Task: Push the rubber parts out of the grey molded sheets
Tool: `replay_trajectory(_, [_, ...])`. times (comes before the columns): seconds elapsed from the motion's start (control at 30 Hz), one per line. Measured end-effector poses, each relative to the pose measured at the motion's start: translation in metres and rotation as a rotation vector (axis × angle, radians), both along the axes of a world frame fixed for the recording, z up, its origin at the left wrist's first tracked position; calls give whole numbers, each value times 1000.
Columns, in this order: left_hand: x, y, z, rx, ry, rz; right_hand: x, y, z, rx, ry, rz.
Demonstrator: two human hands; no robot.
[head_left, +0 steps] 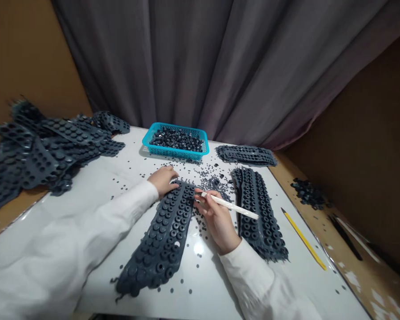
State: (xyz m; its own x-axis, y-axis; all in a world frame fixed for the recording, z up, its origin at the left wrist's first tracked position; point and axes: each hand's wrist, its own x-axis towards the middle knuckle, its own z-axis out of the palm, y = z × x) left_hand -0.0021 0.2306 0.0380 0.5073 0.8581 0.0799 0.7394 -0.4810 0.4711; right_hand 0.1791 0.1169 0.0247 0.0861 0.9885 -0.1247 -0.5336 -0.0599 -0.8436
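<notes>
White sleeves [50,262] flank a studded strip [165,226] on the counter [203,298], left hand [162,181] half-spread at its far edge, right hand [219,224] gripping a white pen-like tool [238,208] (edge detailing, seemingly), next move needing careful tip placement.

On the white counter [100,284] lie dark studded strips [163,226], a similar heap [60,151], a blue basket [176,154], a yellow tool [302,237] and scattered discs [198,266].

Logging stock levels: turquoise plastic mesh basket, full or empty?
Not empty: small dark pieces spread across the turquoise plastic mesh basket; fill depth, cannot tell.
</notes>
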Motion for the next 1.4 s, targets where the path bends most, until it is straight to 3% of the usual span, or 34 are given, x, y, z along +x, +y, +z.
replay_trajectory(0.1, [14,17,2,-20,33,-41,4,1,1,21,-13,-23])
replay_trajectory(0.2, [15,26,8,55,20,28,7,3,3,47,-33,-42])
replay_trajectory(0.33, [1,37,16,184,-11,190,8,3,2,83,-92,-64])
replay_trajectory(0.47, [-19,31,27,206,-4,219,10,0,-3,154,-341,-77])
replay_trajectory(0.57, [-35,-2,41,163,22,109,8,-3,-1,237,-575,-31])
replay_trajectory(0.67, [-47,-69,39,-5,77,-172,1,-6,6,420,-816,41])
replay_trajectory(0.73, [-52,-124,19,33,94,-331,-7,-11,11,563,-912,106])
replay_trajectory(0.77, [-53,-151,4,123,86,-347,-12,-14,12,625,-933,143])
replay_trajectory(0.83, [-55,-195,-27,372,42,-300,-22,-23,13,735,-960,242])
replay_trajectory(0.9, [-55,-221,-51,532,81,-281,-29,-33,10,836,-987,352])
replay_trajectory(1.0, [-54,-228,-65,561,158,-329,-35,-45,4,927,-1022,442])
replay_trajectory(1.2, [-46,-213,-52,703,30,-248,-33,-48,-9,948,-1077,458])
replay_trajectory(1.4, [-45,-217,-52,673,93,-254,-32,-46,-4,1006,-1229,513])
